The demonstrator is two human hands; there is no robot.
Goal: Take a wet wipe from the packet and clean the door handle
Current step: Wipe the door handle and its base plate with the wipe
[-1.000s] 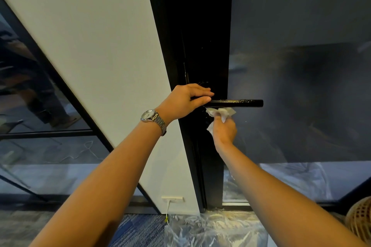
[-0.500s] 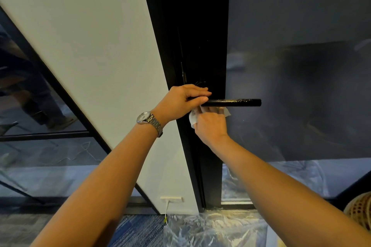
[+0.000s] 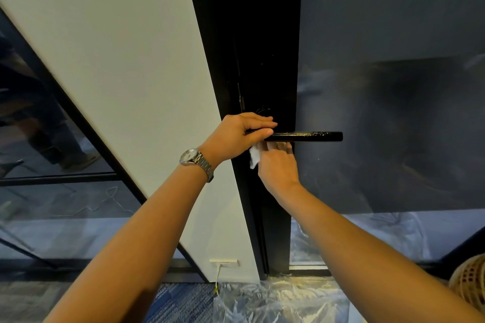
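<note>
Right hand (image 3: 278, 165) has shifted left beneath the door handle (image 3: 307, 136), holding the white wet wipe (image 3: 254, 158) just under its pivot end. Left hand (image 3: 242, 131) grips that end. Glossy black bar lies horizontal, free tip pointing right.

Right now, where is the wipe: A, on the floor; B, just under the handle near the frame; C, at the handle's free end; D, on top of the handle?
B: the wipe pokes out beside the right hand, just below the handle at its frame end.
</note>
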